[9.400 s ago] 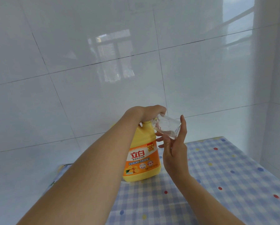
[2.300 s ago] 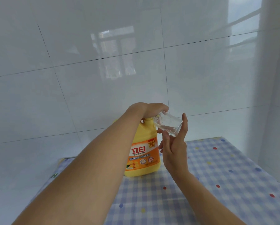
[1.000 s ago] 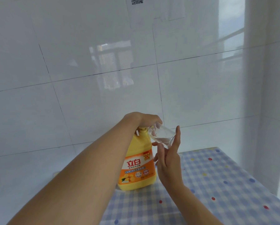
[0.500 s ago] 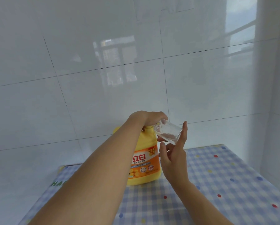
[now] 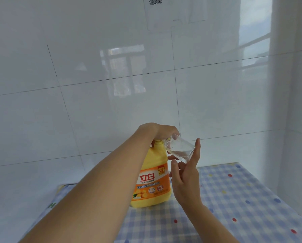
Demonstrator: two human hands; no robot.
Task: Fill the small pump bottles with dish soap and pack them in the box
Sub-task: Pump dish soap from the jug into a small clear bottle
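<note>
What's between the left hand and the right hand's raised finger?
A tilted small clear bottle, held by the right hand at the yellow pump; head view.

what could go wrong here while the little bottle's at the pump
1. The small clear bottle is tilted, its neck tucked under the left hand on top of the yellow dish soap bottle. The spout is hidden, so soap could miss the neck and drip onto the checked tablecloth.
2. The right hand holds the small bottle with only a few fingers, one at its base. A soapy bottle might slip out.
</note>
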